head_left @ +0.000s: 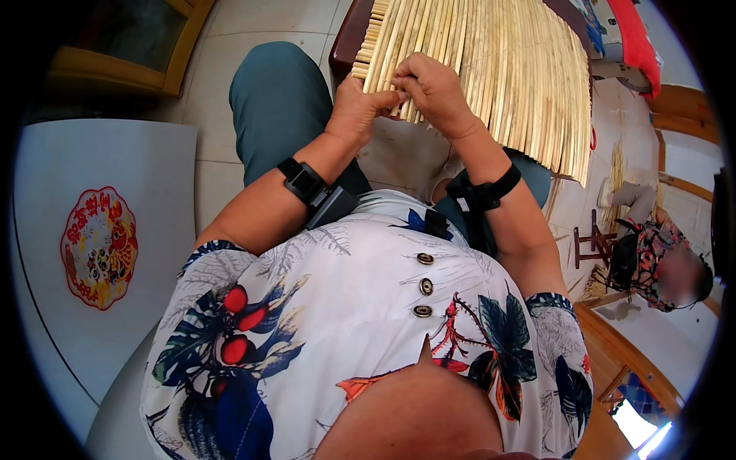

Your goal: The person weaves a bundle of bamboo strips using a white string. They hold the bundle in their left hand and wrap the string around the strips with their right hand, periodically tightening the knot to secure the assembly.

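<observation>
A mat of pale yellow reed stalks, laid side by side, spreads in front of me over a dark red-brown table. Its near ends hang past the table's edge. My left hand is closed on the near left corner of the mat, the thumb stretched to the right along the stalk ends. Just beside that thumb, my right hand has its fingers bent in a pinch over the stalk ends. Whatever lies between those fingertips is too small to make out. Both wrists carry black straps.
A pale cabinet with a red round sticker stands at my left, a wooden-framed cabinet beyond it. At the right, another person sits near a small folding stool and loose stalks. Red cloth hangs at the upper right.
</observation>
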Demonstrator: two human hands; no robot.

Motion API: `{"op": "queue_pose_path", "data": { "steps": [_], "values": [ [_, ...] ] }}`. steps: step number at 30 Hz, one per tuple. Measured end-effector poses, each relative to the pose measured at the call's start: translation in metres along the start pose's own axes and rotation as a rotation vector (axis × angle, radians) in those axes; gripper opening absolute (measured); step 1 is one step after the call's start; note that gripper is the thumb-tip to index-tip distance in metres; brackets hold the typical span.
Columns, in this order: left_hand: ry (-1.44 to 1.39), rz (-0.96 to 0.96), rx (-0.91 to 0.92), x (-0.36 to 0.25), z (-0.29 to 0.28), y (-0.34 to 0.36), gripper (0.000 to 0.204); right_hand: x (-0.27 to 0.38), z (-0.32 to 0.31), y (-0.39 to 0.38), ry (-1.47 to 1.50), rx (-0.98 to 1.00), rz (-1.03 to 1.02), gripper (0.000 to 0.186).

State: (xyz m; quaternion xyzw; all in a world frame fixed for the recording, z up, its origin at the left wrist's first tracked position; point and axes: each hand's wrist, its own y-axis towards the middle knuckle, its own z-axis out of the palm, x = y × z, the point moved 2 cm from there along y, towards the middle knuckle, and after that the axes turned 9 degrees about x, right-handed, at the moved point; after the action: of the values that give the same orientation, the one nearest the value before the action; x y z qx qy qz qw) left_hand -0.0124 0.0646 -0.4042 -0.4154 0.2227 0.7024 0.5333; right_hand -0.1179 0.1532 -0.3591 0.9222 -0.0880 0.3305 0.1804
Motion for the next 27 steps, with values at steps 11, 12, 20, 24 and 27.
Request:
{"op": "queue_pose_path", "data": {
  "steps": [11, 12, 20, 24, 27],
  "values": [
    [-0.043, -0.043, 0.017, 0.01, 0.002, 0.002, 0.041, 0.026, -0.062, 0.022, 0.666, -0.233, 0.116, 0.011],
    [-0.072, -0.032, 0.02, 0.011, 0.002, 0.002, 0.04, 0.022, -0.063, 0.014, 0.938, -0.224, 0.234, 0.013],
    [-0.062, -0.052, 0.018, 0.013, 0.002, 0.001, 0.042, 0.082, -0.213, -0.044, 0.686, -0.395, -0.143, 0.012],
    [-0.049, -0.024, 0.02, 0.013, 0.0, 0.003, 0.045, 0.07, -0.191, -0.05, 0.412, -0.532, 0.003, 0.011],
    [-0.09, -0.05, 0.026, 0.017, -0.001, 0.004, 0.044, 0.062, -0.191, -0.052, 0.507, -0.521, -0.028, 0.011]
  ]
}}
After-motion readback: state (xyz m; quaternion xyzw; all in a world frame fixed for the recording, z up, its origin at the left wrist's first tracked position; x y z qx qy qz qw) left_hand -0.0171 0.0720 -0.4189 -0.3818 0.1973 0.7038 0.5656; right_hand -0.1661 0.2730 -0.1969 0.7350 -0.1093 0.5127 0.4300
